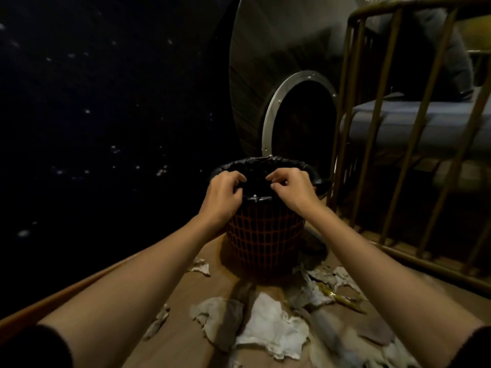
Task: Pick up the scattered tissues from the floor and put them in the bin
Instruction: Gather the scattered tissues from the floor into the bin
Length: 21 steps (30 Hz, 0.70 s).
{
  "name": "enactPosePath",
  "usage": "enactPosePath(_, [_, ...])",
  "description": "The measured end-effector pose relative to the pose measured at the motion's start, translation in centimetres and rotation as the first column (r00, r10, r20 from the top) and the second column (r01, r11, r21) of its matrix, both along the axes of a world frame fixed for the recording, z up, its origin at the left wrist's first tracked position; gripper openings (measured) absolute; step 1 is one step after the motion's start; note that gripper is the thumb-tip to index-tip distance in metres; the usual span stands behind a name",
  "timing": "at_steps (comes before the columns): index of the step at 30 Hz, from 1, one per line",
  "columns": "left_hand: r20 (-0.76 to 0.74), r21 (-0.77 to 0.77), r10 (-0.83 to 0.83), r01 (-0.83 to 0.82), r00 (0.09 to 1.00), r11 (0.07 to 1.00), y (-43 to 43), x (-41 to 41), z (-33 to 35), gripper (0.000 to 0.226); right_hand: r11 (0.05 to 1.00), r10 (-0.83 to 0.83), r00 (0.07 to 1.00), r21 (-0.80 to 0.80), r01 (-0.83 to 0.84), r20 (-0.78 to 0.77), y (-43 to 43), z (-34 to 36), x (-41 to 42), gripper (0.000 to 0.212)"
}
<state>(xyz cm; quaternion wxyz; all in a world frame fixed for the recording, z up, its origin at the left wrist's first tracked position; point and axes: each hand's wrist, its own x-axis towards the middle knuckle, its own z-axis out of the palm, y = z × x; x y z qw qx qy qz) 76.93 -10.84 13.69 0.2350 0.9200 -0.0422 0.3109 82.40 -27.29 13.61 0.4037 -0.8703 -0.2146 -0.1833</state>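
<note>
1. Reaching over the bin (265, 235), I see both hands at its rim.
2. My left hand (224, 193) has fingers curled, pinching the black liner (268, 164) at the near edge.
3. My right hand (292, 188) is curled too, fingertips touching the liner.
4. Tissues (271, 322) lie scattered on the floor (186, 301) just before the bin.

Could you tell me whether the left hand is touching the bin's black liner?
Touching: the head view shows the left hand with fingers curled over the black liner at the bin's rim.
</note>
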Motion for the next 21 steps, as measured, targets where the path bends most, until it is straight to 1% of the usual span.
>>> enactPosePath(3, [-0.014, 0.030, -0.049, 0.050, 0.999, 0.998, 0.4, -4.5, -2.0, 0.025, 0.996, 0.037, 0.995, 0.079, -0.044, 0.092, 0.4, -0.8, -4.9, 0.017])
enactPosePath(5, [-0.091, 0.060, -0.087, 0.093, 0.992, 0.994, 0.9, -7.8, -4.5, 0.027, 0.995, 0.031, 0.996, 0.093, -0.039, 0.083, 0.7, -1.8, -8.1, 0.015])
enactPosePath(7, [-0.199, 0.088, -0.128, 0.148, 0.972, 0.985, 1.3, -11.6, -7.5, 0.031, 0.999, 0.040, 0.999, 0.018, -0.041, 0.019, 1.0, -3.4, -11.7, 0.014])
enactPosePath(9, [-0.304, 0.080, -0.192, 0.226, 0.933, 0.971, 1.4, -15.8, -10.9, 0.035, 0.993, 0.075, 0.992, -0.087, -0.084, -0.104, 1.2, -5.7, -15.5, 0.015])
enactPosePath(11, [-0.445, 0.029, -0.254, 0.297, 0.859, 0.954, 1.4, -20.3, -14.2, 0.038, 0.971, 0.102, 0.964, -0.186, -0.150, -0.245, 0.8, -8.7, -19.6, 0.019])
enactPosePath(13, [-0.586, -0.017, -0.303, 0.363, 0.751, 0.932, 1.1, -24.6, -16.8, 0.042, 0.927, 0.088, 0.919, -0.305, -0.216, -0.384, -0.4, -11.8, -24.1, 0.024])
enactPosePath(15, [-0.665, -0.043, -0.360, 0.448, 0.654, 0.893, 0.5, -28.5, -18.5, 0.051, 0.879, 0.049, 0.858, -0.386, -0.280, -0.511, -2.2, -14.6, -28.7, 0.030])
enactPosePath(16, [-0.686, -0.037, -0.386, 0.501, 0.616, 0.865, -0.1, -30.3, -19.0, 0.061, 0.867, 0.033, 0.831, -0.398, -0.301, -0.556, -3.4, -16.0, -30.9, 0.032])
enactPosePath(17, [-0.707, -0.028, -0.410, 0.557, 0.576, 0.830, -0.7, -31.8, -19.5, 0.069, 0.859, 0.019, 0.807, -0.404, -0.315, -0.591, -4.7, -17.2, -33.0, 0.035])
enactPosePath(18, [-0.723, -0.037, -0.441, 0.609, 0.531, 0.793, -1.5, -33.2, -19.9, 0.068, 0.837, -0.008, 0.792, -0.438, -0.329, -0.610, -6.1, -18.4, -35.0, 0.042])
enactPosePath(19, [-0.730, -0.067, -0.493, 0.668, 0.473, 0.741, -2.4, -34.5, -20.4, 0.062, 0.793, -0.041, 0.780, -0.496, -0.355, -0.624, -7.5, -19.8, -36.8, 0.052])
enactPosePath(20, [-0.718, -0.103, -0.562, 0.736, 0.411, 0.669, -3.2, -35.7, -21.0, 0.060, 0.733, -0.082, 0.756, -0.553, -0.396, -0.649, -8.8, -21.0, -38.3, 0.066])
enactPosePath(21, [-0.707, -0.125, -0.618, 0.798, 0.345, 0.589, -4.0, -36.9, -21.5, 0.065, 0.682, -0.116, 0.722, -0.583, -0.441, -0.682, -10.0, -22.2, -39.6, 0.080])
